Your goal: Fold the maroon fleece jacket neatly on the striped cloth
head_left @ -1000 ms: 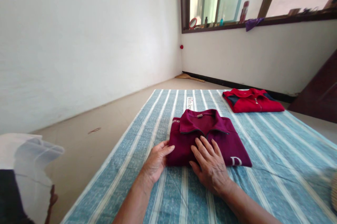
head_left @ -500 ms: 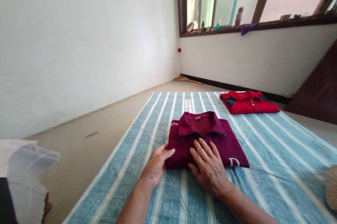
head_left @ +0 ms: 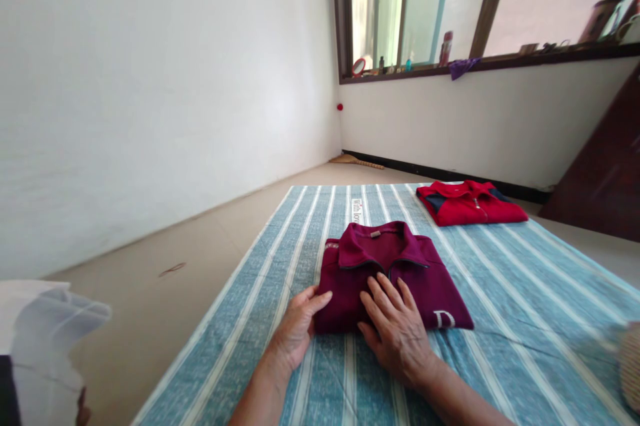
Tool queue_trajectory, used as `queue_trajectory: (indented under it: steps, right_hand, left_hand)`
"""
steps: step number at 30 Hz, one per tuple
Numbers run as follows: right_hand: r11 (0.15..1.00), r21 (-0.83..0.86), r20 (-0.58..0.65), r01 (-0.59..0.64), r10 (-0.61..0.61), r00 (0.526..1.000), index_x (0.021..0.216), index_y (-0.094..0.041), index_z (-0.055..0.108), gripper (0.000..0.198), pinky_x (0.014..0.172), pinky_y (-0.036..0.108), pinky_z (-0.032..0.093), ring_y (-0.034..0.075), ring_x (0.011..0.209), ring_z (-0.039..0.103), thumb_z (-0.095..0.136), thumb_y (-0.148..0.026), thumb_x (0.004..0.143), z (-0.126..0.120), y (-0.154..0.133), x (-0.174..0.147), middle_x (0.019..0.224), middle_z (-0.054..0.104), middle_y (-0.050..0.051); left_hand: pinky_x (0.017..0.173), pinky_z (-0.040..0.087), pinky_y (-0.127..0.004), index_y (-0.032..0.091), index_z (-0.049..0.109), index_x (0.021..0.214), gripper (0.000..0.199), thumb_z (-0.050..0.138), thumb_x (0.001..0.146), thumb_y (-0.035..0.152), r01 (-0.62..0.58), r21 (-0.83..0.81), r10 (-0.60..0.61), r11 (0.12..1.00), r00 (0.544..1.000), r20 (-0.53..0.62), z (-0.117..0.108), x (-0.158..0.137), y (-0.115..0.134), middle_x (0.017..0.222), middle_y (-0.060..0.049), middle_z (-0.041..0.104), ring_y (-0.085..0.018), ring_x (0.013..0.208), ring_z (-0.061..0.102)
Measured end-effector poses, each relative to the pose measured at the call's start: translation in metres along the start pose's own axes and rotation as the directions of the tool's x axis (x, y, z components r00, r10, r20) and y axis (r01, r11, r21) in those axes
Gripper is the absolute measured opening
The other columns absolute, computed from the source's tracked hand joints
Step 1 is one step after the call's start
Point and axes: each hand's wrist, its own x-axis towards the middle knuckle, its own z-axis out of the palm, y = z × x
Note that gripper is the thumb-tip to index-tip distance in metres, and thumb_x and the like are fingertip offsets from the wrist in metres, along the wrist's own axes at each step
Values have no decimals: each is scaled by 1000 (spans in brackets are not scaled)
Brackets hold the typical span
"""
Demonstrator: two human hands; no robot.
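Note:
A folded maroon zip-collar top lies in front of me, its collar pointing away and a white letter D at its lower right. My left hand is at its left edge, thumb on top of the cloth and fingers around the side, partly hidden. My right hand rests flat on the front of the top, just below the zip, fingers stretched out and slightly apart. Farther back on the right lies a folded red top with dark blue shoulders, untouched.
A blue-and-white striped cloth covers the surface under both garments. White translucent material is at the lower left, and a woven object at the right edge. A broom lies by the far wall. Bottles and a round mirror line the windowsill.
The camera has tilted up a little, so the scene sits lower in view. Both hands keep nearly the same places on the maroon top.

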Motion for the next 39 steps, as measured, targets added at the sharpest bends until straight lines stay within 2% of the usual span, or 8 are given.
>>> queue_trajectory:
  steps: [7, 39]
  right_hand:
    - [1000, -1, -19, 2, -2, 1000, 118, -19, 59, 32, 107, 50, 26, 28, 127, 42, 55, -30, 88, 1, -1, 0, 129, 57, 9]
    - [1000, -1, -30, -2, 2, 1000, 117, -20, 60, 31, 105, 49, 27, 28, 126, 44, 54, -30, 88, 1, -1, 1, 128, 58, 8]
  left_hand:
    - [81, 53, -34, 10, 64, 111, 42, 73, 72, 18, 12, -28, -12, 1000, 1000, -7, -3, 2, -2, 102, -13, 72, -26, 90, 69]
    - [82, 53, -35, 12, 65, 106, 39, 75, 70, 23, 17, -14, -17, 1000, 1000, -19, -7, 4, -3, 100, -13, 73, -26, 89, 69]
